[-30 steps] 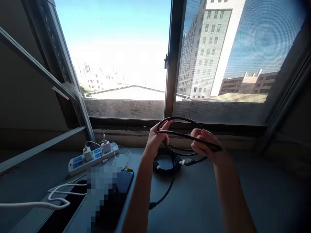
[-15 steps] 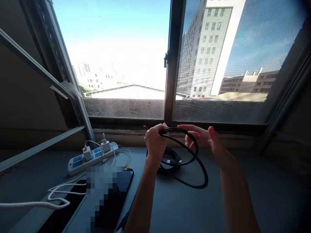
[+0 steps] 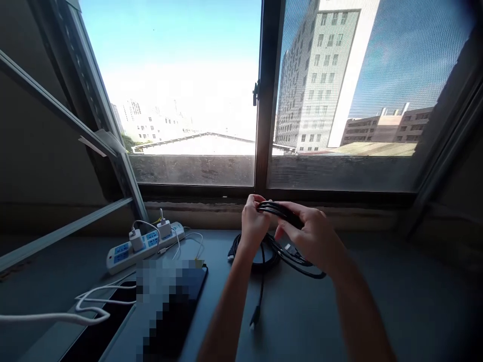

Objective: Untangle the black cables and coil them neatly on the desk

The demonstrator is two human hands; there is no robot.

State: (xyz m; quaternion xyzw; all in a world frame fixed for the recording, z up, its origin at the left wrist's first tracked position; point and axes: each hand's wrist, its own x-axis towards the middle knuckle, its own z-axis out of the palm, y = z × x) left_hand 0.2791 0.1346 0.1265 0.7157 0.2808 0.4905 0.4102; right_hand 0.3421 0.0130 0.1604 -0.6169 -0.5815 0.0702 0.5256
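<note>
My left hand is closed on the upper left of a looped black cable, held above the desk. From the right, my right hand grips the same loops between thumb and fingers. One end of a cable hangs below my left hand, with a dark connector plug with a light tip close to the desk surface. Under the hands lies another coiled black cable with a connector at its left side. Part of that coil is hidden by my left wrist and the held loops.
A white power strip with two white chargers stands at the left, trailing white cables. A dark flat device lies in front of it, partly pixelated. Behind the grey desk is a window frame; a metal frame stands left.
My right hand has moved left and closed on the loops, which are now gathered tighter. My left hand has shifted slightly right. A cable end with its plug now hangs in view.
</note>
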